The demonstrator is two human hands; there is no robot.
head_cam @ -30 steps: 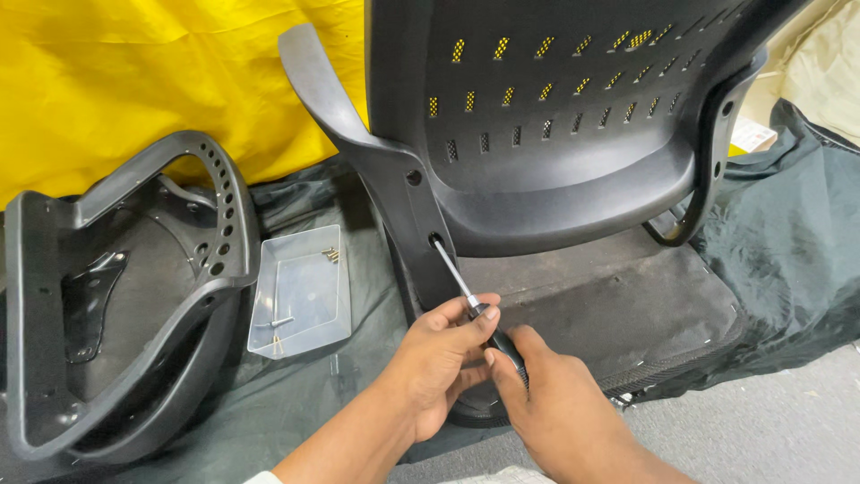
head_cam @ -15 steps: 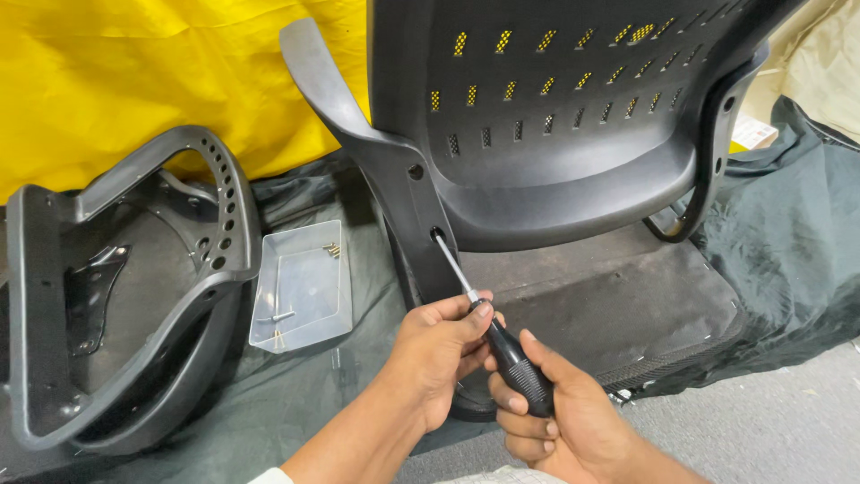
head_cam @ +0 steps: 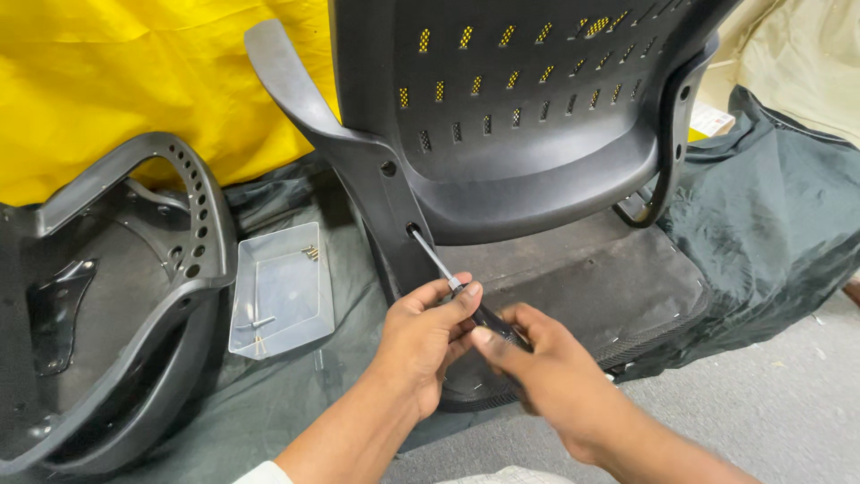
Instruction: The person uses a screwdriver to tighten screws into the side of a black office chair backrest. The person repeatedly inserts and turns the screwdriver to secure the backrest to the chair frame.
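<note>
Your right hand is wrapped around the screwdriver handle while your left hand pinches its shaft just above, the tip seated in the lower hole of the chair armrest bracket. If the shaft tilts off line with that hole, the tip could likely slip out and gouge the plastic. The clear tray of screws sits left of the bracket.

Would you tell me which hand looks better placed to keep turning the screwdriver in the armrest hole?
Probably the right hand: it wraps the screwdriver handle, whereas the left hand only pinches the shaft near the armrest hole.
</note>
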